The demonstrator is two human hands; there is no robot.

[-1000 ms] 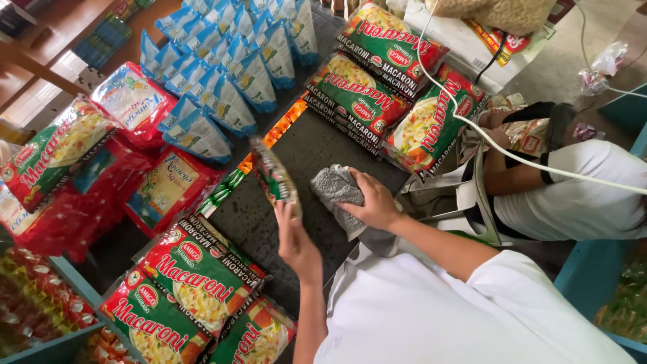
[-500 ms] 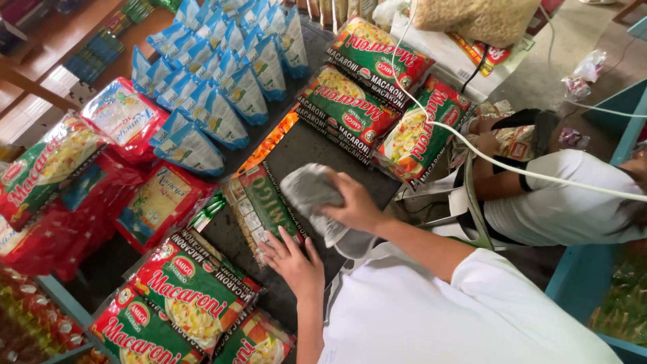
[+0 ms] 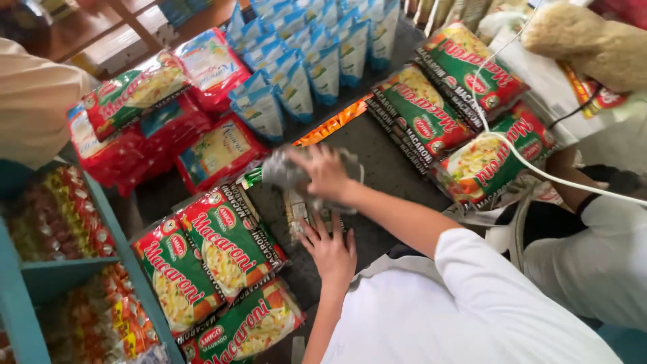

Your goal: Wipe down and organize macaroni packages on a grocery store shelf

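A teal shelf unit (image 3: 27,283) stands at the left, its compartments packed with small snack packets (image 3: 57,219). Above it, wooden boards (image 3: 101,34) cross the upper corner. To its right lies a dark grey counter surface (image 3: 387,168), lit evenly by daylight.

Small grocery shop, stacked macaroni packets (image 3: 222,249), rows of blue pouches (image 3: 317,61), stocked teal shelf (image 3: 40,276)

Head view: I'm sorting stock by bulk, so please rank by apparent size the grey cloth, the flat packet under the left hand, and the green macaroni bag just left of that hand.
1. Green macaroni bag, clearly largest.
2. and 3. Grey cloth and flat packet: unsure, since hands cover much of both.
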